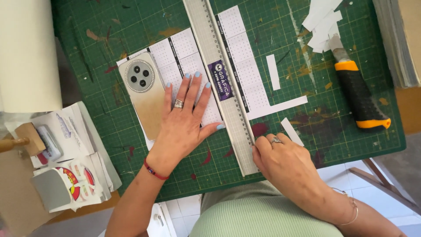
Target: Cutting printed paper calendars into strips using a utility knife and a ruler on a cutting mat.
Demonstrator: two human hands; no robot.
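This looks like a small paper-craft or print-finishing workshop, perhaps set up at home. The worktop carries a green gridded cutting mat [131, 145] stained with paint and scored by blades, a long metal ruler [221, 83], a utility knife [357, 94] with an orange and black handle, and a heap of white paper offcuts [322, 22]. Stacks of printed stickers [74, 182] sit just off the mat, over a pale tiled floor [351, 180]

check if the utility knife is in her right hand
No, the utility knife lies alone on the green cutting mat, while the right hand rests at the near end of the metal ruler.
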